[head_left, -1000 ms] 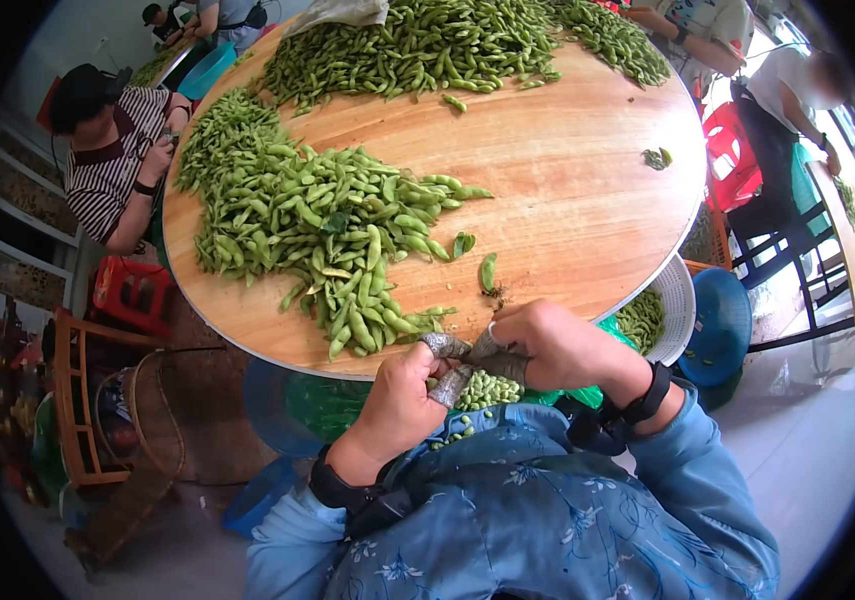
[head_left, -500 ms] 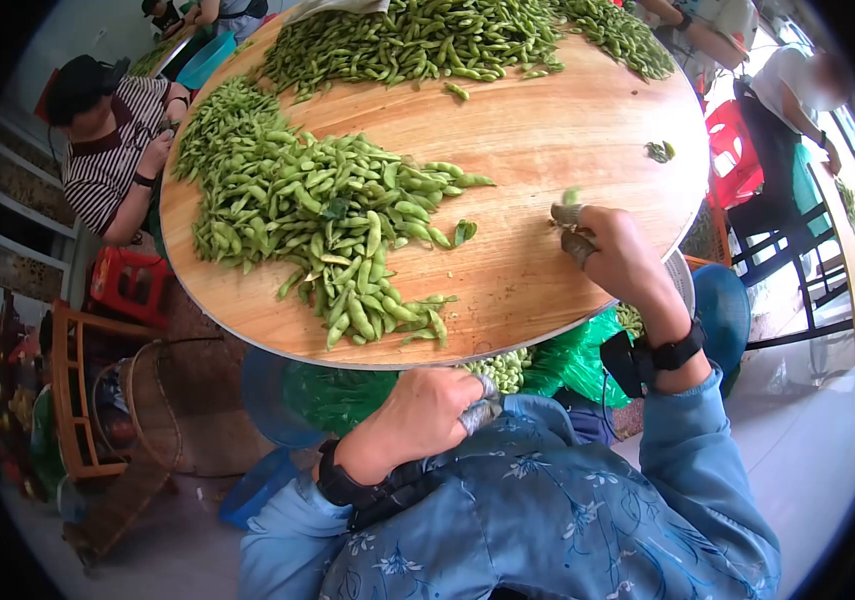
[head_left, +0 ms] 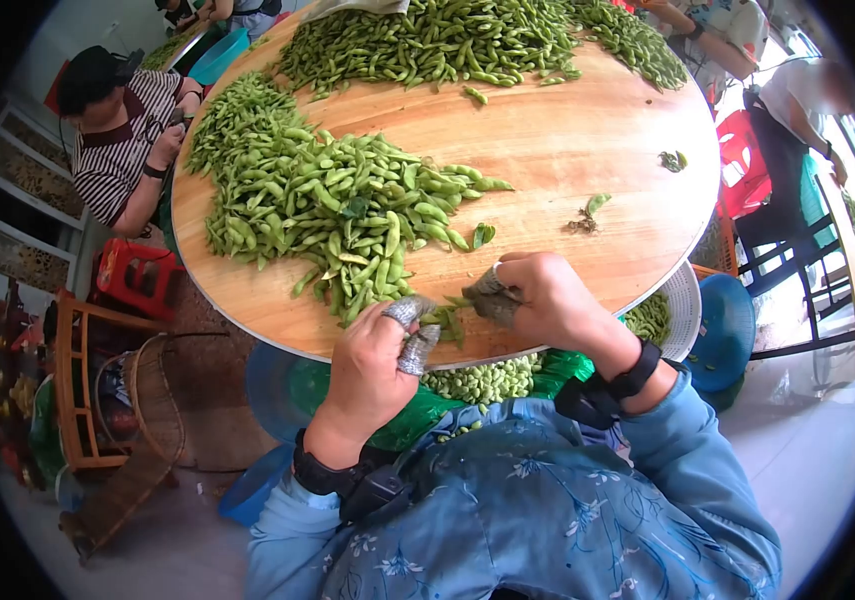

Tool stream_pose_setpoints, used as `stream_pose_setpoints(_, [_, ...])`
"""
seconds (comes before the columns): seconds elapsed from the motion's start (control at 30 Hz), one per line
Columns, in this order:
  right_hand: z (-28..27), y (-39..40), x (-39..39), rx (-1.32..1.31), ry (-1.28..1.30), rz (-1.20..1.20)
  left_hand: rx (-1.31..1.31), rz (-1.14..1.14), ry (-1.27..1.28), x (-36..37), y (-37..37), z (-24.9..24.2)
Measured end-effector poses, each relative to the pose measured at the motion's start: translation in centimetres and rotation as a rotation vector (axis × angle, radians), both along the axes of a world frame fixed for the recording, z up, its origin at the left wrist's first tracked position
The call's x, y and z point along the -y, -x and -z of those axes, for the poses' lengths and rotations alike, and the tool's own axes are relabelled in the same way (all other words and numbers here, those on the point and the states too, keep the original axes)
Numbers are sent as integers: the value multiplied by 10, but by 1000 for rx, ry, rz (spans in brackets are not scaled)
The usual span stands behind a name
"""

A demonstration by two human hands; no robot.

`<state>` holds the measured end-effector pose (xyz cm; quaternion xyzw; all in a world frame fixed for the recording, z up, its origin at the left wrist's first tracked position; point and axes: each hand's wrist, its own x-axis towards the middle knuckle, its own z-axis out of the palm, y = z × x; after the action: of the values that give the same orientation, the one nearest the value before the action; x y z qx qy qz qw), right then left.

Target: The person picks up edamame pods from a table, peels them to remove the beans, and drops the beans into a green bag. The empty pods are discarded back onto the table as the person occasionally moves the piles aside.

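Green edamame pods [head_left: 287,190] lie heaped on the round wooden table [head_left: 587,130]. At the heap's near tip, my left hand [head_left: 367,355] is closed, its grey-wrapped thumb and finger around a pod partly hidden by them. My right hand [head_left: 552,305] is just to the right, fingertips pinched, with a green pod tip showing on their left side. Grey wrapping covers its fingertips too. Both hands are over the table's near edge. Below them, shelled beans [head_left: 487,380] lie with green plastic [head_left: 407,425] around them.
A larger pod pile [head_left: 427,45] covers the table's far side. Scraps with one pod [head_left: 587,215] and a small leafy bit [head_left: 672,161] lie to the right. A white basket [head_left: 684,310] and blue basin [head_left: 722,330] stand by the right edge. A person in stripes [head_left: 117,150] sits left.
My right hand has moved left and nearer, leaving a pod and scraps where it was. My left hand has risen from below the edge to the pods. The view has shifted slightly.
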<state>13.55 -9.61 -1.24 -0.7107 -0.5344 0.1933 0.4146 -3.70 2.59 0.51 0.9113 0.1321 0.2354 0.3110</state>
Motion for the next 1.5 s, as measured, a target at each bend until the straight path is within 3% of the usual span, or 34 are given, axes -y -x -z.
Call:
stream_pose_setpoints(0.03, [-3, 0, 3, -188, -21, -27, -52, 60, -129, -3, -4, -6])
stream_pose_setpoints(0.07, [-10, 0, 7, -186, -17, -23, -51, 65, -125, -1, -7, -10])
stream_pose_setpoints(0.13, [-27, 0, 15, -288, 114, -111, -127, 158, -402, 7, -15, -14])
stream_pose_setpoints(0.2, [-28, 1, 19, -327, 98, -104, -164, 193, -352, 11, -19, -11])
stream_pose_setpoints(0.27, [-29, 3, 23, -365, 75, -103, -278, 154, -75, 14, -21, -15])
stream_pose_setpoints(0.33, [-28, 4, 28, -783, -56, 50, -241, 123, 23, 13, -18, 2])
stream_pose_setpoints(0.4, [-7, 4, 36, -852, -92, 31, -102, 131, 625, 16, -14, 11])
stream_pose_setpoints(0.43, [1, 7, 39, -1026, -99, 15, -130, 101, 821, 18, -13, 13])
stream_pose_setpoints(0.47, [6, 10, 42, -1199, -105, 2, -132, 99, 823, 19, -13, 11])
stream_pose_setpoints(0.6, [2, 15, 45, -1141, -50, -54, -95, 122, 953, 24, -15, 10])
stream_pose_setpoints(0.67, [-4, 23, 42, -1132, -120, 10, -50, 144, 914, 23, -16, 11])
stream_pose_setpoints(0.73, [0, 21, 41, -1128, -125, -132, -42, 138, 906, 27, -17, 7])
stream_pose_setpoints(1.0, [-8, 25, 42, -1091, -97, -134, -56, 188, 687, 29, -18, -1])
stream_pose_setpoints(1.23, [-4, 27, 41, -1092, -112, -146, -65, 206, 676, 29, -17, 0])
stream_pose_setpoints(1.5, [-4, 28, 37, -1180, -147, -122, -116, 257, 854, 24, -17, 6])
